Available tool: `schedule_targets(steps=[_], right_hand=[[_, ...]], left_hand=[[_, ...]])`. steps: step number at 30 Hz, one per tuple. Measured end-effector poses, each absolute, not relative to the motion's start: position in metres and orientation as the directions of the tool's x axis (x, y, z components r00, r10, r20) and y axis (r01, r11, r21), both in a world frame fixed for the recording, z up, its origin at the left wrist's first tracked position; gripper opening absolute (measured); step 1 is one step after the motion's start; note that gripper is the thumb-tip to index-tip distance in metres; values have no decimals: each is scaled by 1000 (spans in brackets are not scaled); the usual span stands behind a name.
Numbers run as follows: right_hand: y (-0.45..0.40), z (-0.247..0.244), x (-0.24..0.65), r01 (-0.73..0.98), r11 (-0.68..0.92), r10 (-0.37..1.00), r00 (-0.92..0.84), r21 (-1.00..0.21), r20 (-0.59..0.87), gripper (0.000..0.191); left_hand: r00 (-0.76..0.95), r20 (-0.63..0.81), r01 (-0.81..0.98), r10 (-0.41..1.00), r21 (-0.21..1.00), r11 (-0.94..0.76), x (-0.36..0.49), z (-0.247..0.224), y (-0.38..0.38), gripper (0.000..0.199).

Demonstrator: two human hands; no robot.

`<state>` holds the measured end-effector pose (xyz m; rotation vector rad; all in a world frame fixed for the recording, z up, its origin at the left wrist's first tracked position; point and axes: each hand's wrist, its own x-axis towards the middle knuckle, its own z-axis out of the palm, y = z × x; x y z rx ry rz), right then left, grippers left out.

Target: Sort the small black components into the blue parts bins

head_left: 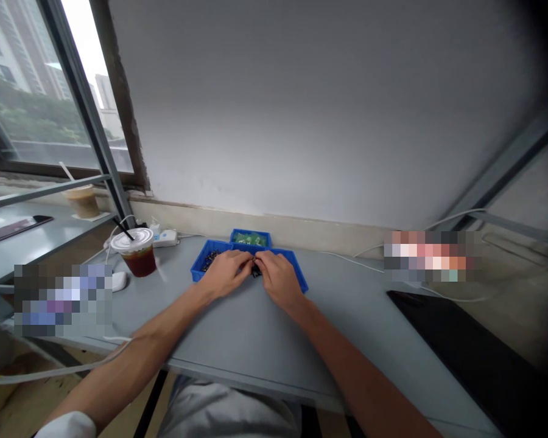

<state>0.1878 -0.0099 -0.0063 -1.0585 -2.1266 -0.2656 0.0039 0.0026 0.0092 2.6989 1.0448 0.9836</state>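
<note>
My left hand and my right hand meet at the fingertips in front of blue bins. Both are closed in a pinch around something small and dark, too small to name. Under the fingertips lie small black pieces. Small dark and brass-coloured parts fill the left blue bin, partly behind my left hand. The right blue bin is mostly hidden by my right hand. Behind them, a smaller blue bin holds green packets.
A lidded cup of dark red drink with a black straw stands left, near a power strip and a white mouse. A black flat panel lies right. Cables run along the wall. Another cup and a phone rest far left.
</note>
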Motion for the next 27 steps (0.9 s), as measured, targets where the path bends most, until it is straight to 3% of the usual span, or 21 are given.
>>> schedule_targets(steps=[11,18,27], right_hand=[[-12,-8,187,745,640,632,-369,-190,682,33],[-11,-10,188,784,606,622,-362,-134,694,40],[-10,-9,188,755,645,598,-402,-119,693,30]], left_hand=[[621,535,519,572,267,-812,2,13,1,27],[636,533,526,558,230,-819,2,10,2,29],[567,567,575,598,248,-780,4,10,3,26]])
